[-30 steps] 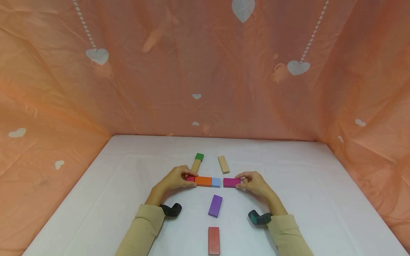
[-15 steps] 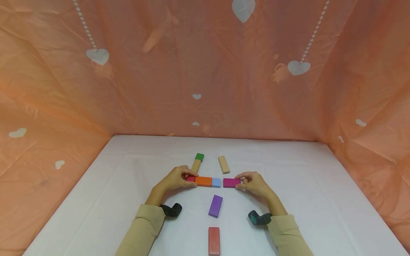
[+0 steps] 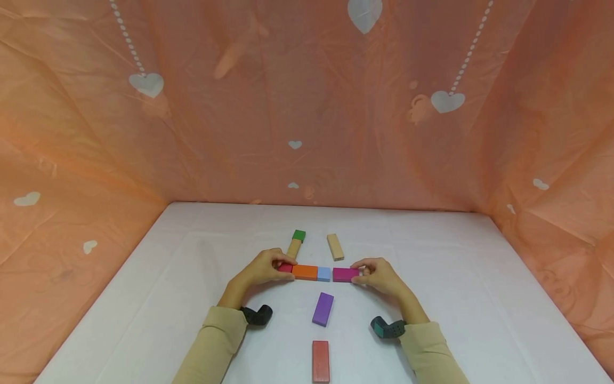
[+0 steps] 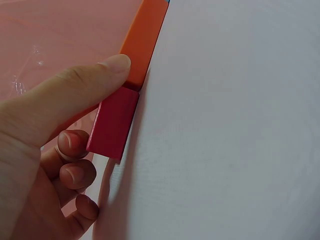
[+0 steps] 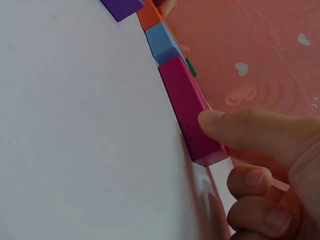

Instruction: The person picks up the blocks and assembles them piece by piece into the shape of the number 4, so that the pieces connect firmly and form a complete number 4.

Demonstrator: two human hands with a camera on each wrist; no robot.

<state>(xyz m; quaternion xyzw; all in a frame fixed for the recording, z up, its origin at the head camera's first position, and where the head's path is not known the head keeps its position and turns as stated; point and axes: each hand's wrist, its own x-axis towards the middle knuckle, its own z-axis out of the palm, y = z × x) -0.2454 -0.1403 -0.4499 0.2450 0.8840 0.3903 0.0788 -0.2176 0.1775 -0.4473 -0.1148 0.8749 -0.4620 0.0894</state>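
At the left end of a row, my left hand pinches the small red block where it meets the orange block; the thumb tip lies on the orange block's end. A small light blue block sits against the orange block's right end. On the right, my right hand pinches a magenta block by its outer end, thumb on the near side. In the head view a thin gap shows between the magenta and light blue blocks. Fingers hide part of the red block.
Behind the row lie a plain wood block and another wood block with a green block at its far end. In front are a purple block and a salmon-red block. The white tabletop meets an orange curtain.
My right hand has slid the magenta block slightly left, narrowing its gap to the light blue block. The left hand and the other blocks stay in place.
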